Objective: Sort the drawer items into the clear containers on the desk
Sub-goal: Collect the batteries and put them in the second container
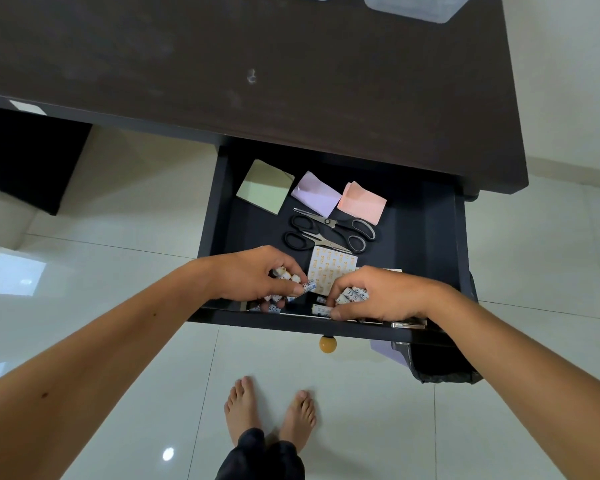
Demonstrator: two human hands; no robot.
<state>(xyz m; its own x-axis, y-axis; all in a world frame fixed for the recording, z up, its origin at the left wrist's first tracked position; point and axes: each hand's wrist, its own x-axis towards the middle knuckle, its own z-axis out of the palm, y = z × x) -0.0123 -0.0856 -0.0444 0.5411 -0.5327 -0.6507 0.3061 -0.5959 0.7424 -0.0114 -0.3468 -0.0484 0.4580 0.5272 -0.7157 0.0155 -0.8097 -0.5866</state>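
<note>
**user1:** What's going on in the drawer (219,216)? Both hands look busy.

**user2:** Yeah, the left hand (253,275) is curling its fingers (293,289) around a bunch of small white batteries (284,278), pinching one between thumb and forefinger. The right hand (378,296) is doing the same, its fingers closed around its own cluster of batteries (354,295), with the thumb pressing on a loose battery (321,310) lying by the drawer's front edge.

**user1:** And the rest of the stuff?

**user2:** It's all sitting in the open drawer: green sticky notes (264,186), purple sticky notes (316,194) and pink sticky notes (362,201) along the back, two pairs of scissors (329,232) crossing in the middle, and a white sheet with orange print (329,268) just beside the hands. The clear containers (413,5) are peeking in at the far edge of the dark surface (257,64), well apart from the drawer.
</note>
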